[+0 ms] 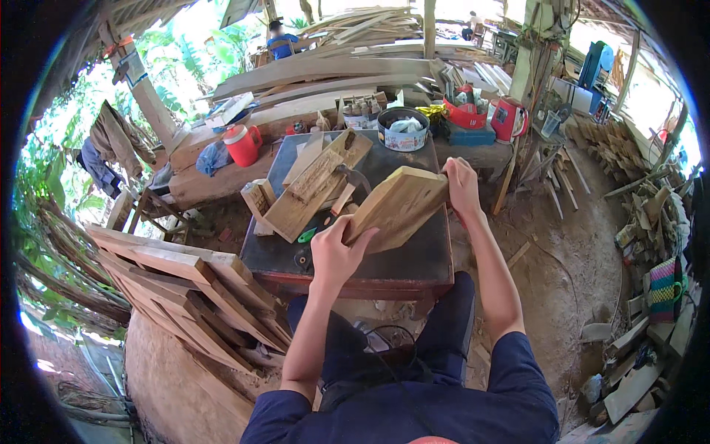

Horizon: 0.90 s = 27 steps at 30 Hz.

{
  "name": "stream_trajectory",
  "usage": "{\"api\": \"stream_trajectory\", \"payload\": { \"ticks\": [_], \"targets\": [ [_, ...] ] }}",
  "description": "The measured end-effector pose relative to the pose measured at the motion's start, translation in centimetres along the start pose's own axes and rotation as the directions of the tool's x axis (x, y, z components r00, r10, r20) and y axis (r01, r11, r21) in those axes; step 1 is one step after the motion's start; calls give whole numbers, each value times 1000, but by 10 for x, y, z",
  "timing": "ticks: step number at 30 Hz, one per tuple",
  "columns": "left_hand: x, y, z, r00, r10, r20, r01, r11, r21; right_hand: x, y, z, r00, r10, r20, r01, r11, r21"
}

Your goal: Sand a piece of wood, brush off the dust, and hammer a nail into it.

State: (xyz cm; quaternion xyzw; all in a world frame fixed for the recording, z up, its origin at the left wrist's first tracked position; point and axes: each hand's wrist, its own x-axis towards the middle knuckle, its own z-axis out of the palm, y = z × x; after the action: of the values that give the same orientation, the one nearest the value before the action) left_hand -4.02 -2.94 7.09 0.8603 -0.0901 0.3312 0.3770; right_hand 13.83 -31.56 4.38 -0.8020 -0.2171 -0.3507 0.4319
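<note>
My left hand (336, 251) grips the near left end of a thick wooden board (399, 211) with an angled end, held tilted over a dark-topped table (414, 263). My right hand (462, 189) holds the board's far right end. Behind the board a hammer (355, 177) shows its dark head, partly hidden. Several wood offcuts (303, 200) lie at the table's left and back. Beside my left hand, a small green-handled tool (307, 235) and some dark objects lie on the tabletop, partly covered by that hand.
Leaning planks (177, 274) stand left. Behind the table lie long timber (318, 74), a red jug (240, 144), a round tub (403, 133) and a red kettle (509, 120). A person (281, 46) is at the back. Scrap wood (636, 348) lines the right.
</note>
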Motion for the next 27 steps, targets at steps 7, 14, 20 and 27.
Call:
{"api": "stream_trajectory", "payload": {
  "ticks": [7, 14, 20, 27],
  "targets": [
    [42, 26, 2, 986, 13, 166, -40, 986, 161, 11, 10, -31, 920, 293, 259, -263, 954, -143],
    [75, 46, 26, 947, -30, 319, -40, 976, 212, 8, -3, -73, 847, 312, 431, -454, 846, 280],
    [96, 47, 43, 936, -86, 341, -25, 952, 307, -24, -10, -69, 878, 458, 140, -473, 780, 410],
    [100, 21, 27, 952, -127, 277, 36, 950, 310, -74, -105, 5, 943, 294, -153, -230, 913, 336]
  ]
}}
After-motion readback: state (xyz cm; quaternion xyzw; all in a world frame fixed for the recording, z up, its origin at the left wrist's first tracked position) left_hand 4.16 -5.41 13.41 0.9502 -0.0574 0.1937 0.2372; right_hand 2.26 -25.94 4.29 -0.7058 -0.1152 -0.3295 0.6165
